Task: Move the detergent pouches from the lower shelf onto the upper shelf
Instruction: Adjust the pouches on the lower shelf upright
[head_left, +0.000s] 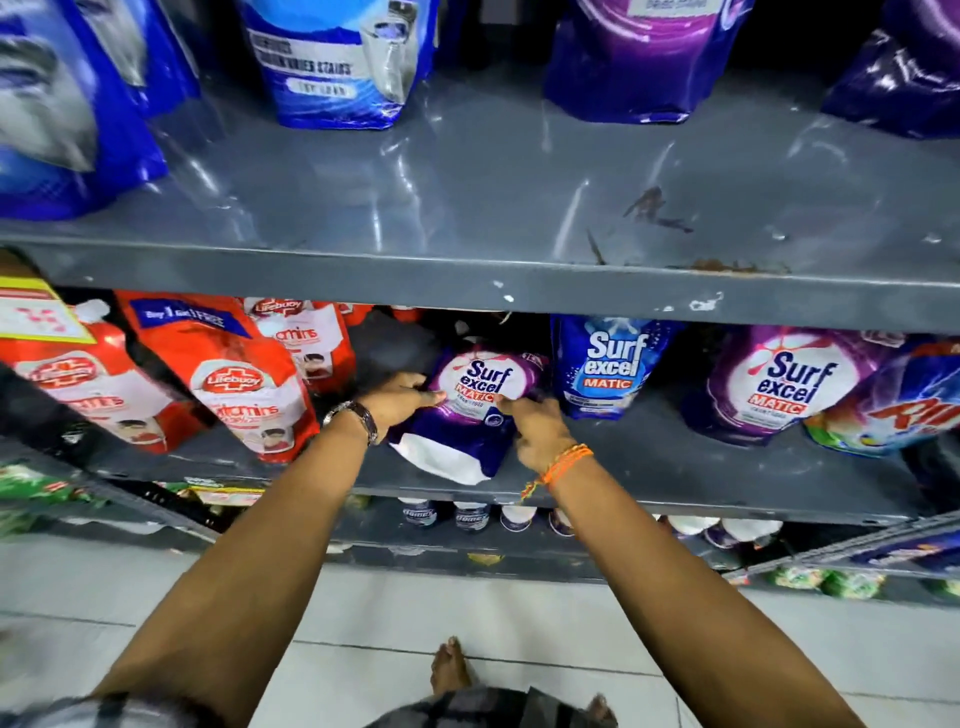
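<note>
Both hands reach into the lower shelf (649, 493) and grip one purple detergent pouch (470, 410) from either side. The left hand (397, 402), with a watch (358, 415) on its wrist, has its fingers (431, 397) closed over the pouch's left edge, the thumb lying across the printed front. The right hand (535, 428), with an orange thread band (563, 462) at the wrist, has its fingers curled around the pouch's right edge. The pouch leans back with its top toward the rear of the shelf, and its white base points forward near the shelf's front lip.

Just to the right on the same shelf stands a blue pouch (608, 366), close beside the held one. Further right a second purple pouch (779, 389) leans against a blue and green pouch (893, 410) at the frame's edge. To the left of the hands, red soap refill pouches (234, 374) lean in a row.

The upper shelf (467, 208) has a wide bare grey stretch directly above the hands, scuffed and rust-marked toward the right. At its back stand a blue pouch (337, 57) and a purple one (644, 57), with more blue packs at far left and a dark purple one at far right.

Below the lower shelf, bottle tops (470, 517) show in a row. A bare foot (449, 670) stands on the tiled floor (545, 623).
</note>
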